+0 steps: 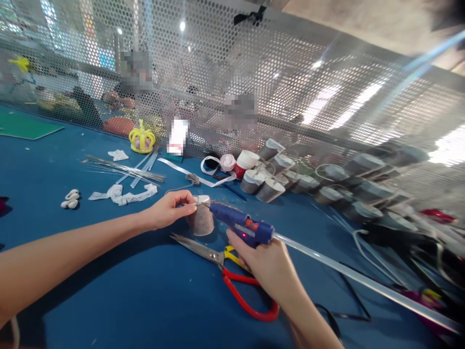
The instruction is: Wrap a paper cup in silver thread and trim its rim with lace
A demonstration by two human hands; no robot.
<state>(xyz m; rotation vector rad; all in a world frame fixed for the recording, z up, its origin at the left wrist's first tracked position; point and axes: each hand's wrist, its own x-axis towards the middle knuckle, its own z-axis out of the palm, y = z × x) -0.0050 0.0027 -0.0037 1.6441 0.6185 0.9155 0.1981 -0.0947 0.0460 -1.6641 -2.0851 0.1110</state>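
My right hand (pixel 271 261) is wrapped around a blue hot glue gun (pixel 236 222), whose small red light is lit. A long clear glue stick (pixel 327 264) runs out of its back end toward the lower right. The nozzle meets the top of a small greyish-pink cup-shaped piece (pixel 201 220) with a whitish top, standing on the table. At that same top edge my left hand (pixel 172 209) pinches thumb and forefinger together; what lies between them is too small to make out. Scissors (pixel 218 257) with red and yellow handles lie open beneath the right hand.
Behind the cup are white ribbon (pixel 178 167), a coil of grey cord (pixel 193 179) and several grey cups (pixel 271 190). Thin wires (pixel 123 167), white fabric scraps (pixel 123 195) and a yellow crown-shaped piece (pixel 141 138) lie left on the blue table (pixel 145 291). A perforated metal screen (pixel 203 72) borders the back.
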